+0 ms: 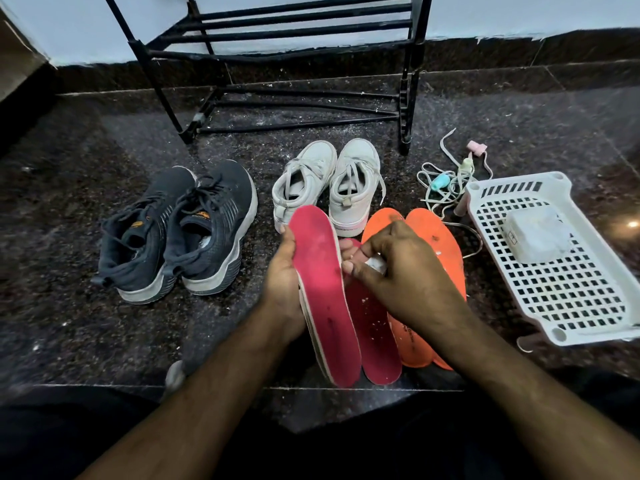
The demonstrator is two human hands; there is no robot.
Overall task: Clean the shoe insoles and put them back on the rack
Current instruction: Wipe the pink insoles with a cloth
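Insole is being held on edge by the left hand, fingers curled around it, long axis running away from the person, while a white wipe is being pinched by the right hand just beside its right face.

1 head camera looks forward and down, close over the floor, edges perhaps distorted.

no text legible, faint dark print on orange insole unreadable, navy shoe logo unclear
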